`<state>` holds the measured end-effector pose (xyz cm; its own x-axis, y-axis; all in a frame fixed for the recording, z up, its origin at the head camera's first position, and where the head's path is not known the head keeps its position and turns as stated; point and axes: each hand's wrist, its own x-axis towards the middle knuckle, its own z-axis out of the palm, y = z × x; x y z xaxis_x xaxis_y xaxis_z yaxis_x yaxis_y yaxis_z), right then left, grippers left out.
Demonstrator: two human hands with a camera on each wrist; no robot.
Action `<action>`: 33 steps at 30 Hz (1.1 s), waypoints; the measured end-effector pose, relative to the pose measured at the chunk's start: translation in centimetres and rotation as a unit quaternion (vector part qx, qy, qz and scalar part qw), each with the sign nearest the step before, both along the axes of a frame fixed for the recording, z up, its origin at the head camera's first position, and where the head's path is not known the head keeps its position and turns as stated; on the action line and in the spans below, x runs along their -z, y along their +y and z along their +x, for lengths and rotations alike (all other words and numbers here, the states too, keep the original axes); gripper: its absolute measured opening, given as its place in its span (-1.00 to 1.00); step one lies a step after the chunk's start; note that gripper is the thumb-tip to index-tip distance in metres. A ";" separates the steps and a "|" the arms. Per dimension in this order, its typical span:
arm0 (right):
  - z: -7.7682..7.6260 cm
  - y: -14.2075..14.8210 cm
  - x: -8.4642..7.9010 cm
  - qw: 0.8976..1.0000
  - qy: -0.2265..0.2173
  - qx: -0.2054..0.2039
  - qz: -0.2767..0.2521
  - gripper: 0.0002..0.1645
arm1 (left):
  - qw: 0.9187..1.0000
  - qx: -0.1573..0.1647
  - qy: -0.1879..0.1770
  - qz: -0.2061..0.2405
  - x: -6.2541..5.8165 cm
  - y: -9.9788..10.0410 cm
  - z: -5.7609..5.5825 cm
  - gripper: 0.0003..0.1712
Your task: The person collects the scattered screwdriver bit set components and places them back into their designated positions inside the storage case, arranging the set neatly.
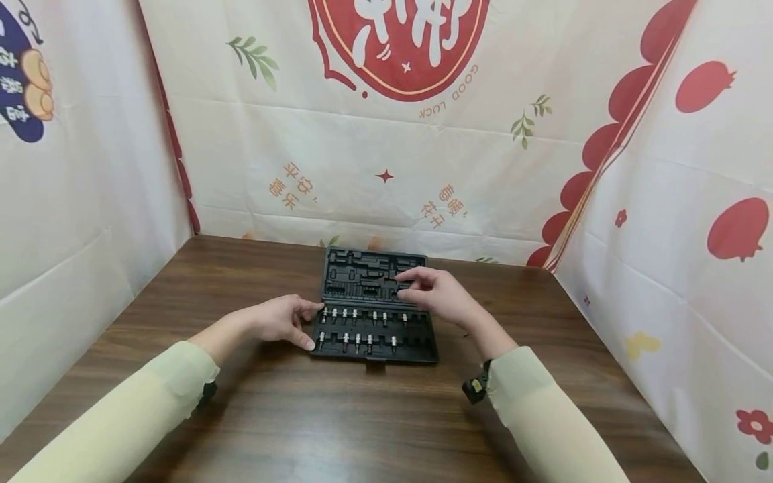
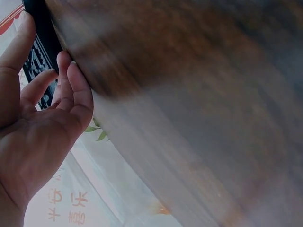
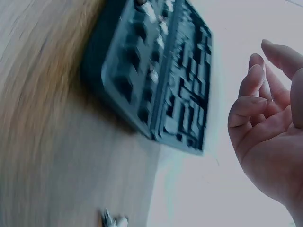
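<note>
An open black socket case lies on the table, its lid laid back toward the rear wall. Two rows of silver bit sockets stand in its slots, with gaps toward the right. My left hand holds the left side of the case, thumb at the front corner and a fingertip by the hinge; the left wrist view shows its other fingers bent beside the edge. Above the right part of the lid is my right hand, fingers loosely bent and nothing between them. In the right wrist view it appears apart from the case.
A small metal piece lies on the table to the right of the case, blurred. Printed cloth walls enclose the wooden table at the back and both sides. A dark wrist camera sits by the right cuff.
</note>
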<state>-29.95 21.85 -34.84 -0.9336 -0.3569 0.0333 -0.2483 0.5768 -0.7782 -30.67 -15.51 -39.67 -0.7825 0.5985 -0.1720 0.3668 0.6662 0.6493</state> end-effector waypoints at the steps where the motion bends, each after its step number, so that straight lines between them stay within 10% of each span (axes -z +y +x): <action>1: 0.3 0.7 -0.2 1.000 0.005 0.005 -0.001 -0.54 | 1.000 0.003 0.000 -0.001 0.0 0.1 0.0 0.10; 20: 2.7 14.0 1.1 0.995 0.015 0.100 0.005 -0.48 | 1.000 0.002 -0.001 0.001 0.3 0.3 -0.3 0.10; 33: 2.2 18.4 2.9 0.995 -0.055 0.072 0.044 -0.45 | 1.000 0.003 0.003 0.001 0.2 -0.1 -0.2 0.12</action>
<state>-27.79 40.26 -37.72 -0.9717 -0.2155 -0.0965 -0.0742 0.6668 -0.7415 -30.90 -15.63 -39.85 -0.7792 0.6042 -0.1664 0.3752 0.6625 0.6484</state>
